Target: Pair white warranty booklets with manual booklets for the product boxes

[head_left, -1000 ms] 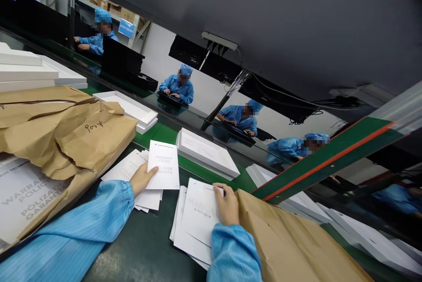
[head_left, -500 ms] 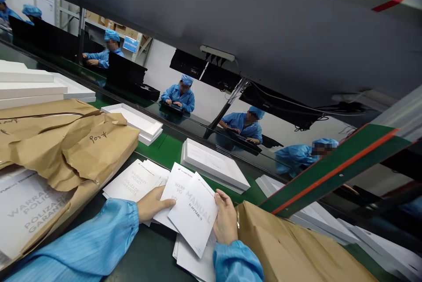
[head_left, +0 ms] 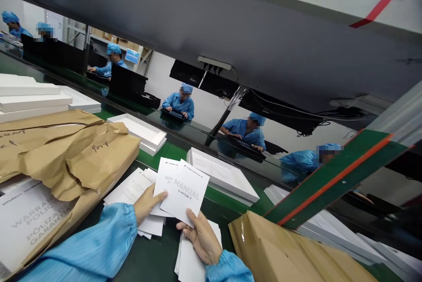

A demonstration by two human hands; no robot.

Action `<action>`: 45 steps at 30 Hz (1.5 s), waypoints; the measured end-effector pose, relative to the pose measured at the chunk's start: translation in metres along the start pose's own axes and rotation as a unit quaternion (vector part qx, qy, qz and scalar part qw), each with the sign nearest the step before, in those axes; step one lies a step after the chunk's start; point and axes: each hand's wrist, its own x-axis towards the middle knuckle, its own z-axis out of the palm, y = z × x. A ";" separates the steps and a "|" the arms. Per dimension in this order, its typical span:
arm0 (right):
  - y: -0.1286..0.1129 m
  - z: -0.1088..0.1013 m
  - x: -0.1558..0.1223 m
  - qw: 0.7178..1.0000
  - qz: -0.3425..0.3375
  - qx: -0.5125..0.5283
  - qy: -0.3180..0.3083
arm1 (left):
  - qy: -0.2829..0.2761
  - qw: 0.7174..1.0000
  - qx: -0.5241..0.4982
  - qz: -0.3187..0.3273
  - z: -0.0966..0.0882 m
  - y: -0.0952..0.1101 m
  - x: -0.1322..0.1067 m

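Note:
My left hand (head_left: 148, 203) is closed on a white warranty policy leaflet (head_left: 167, 174), its thumb across the front. A white manual (head_left: 189, 187) marked HYTAB overlaps that leaflet. At the manual's lower edge is my right hand (head_left: 202, 236), thumb on its front and fingers loosely curled below and partly behind it. More warranty leaflets (head_left: 128, 189) lie under and beside my left hand. A stack of white booklets (head_left: 191, 260) sits beneath my right hand, its printing hidden.
A torn brown paper package (head_left: 102, 150) with warranty leaflets inside lies left; another brown package (head_left: 280, 247) stands right. White box trays (head_left: 224, 176) line the green belt beyond. A green slanted post (head_left: 336, 176) rises at right. Co-workers in blue sit across.
The manual has moved up and left and turned to line up more closely with the warranty leaflet. My right hand has shifted from its right edge to its lower edge.

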 end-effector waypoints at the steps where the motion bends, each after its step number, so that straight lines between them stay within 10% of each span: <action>1: 0.001 0.000 0.000 1.000 -0.015 -0.003 0.002 | -0.035 0.999 -0.005 -0.028 -0.002 0.000 0.000; 7: 0.006 -0.002 0.004 0.996 -0.084 -0.023 -0.007 | -0.118 0.976 0.020 -0.181 -0.008 -0.002 0.001; 13: 0.015 -0.008 0.013 0.980 -0.151 -0.120 0.053 | 0.000 0.991 0.028 -0.132 -0.002 -0.007 0.004; 25: 0.022 -0.011 0.016 0.963 -0.137 -0.224 0.061 | 0.040 0.992 0.118 -0.036 0.002 -0.009 0.002; 45: 0.022 -0.009 0.016 0.960 -0.141 -0.233 0.065 | 0.009 0.991 0.122 -0.059 0.002 -0.006 0.002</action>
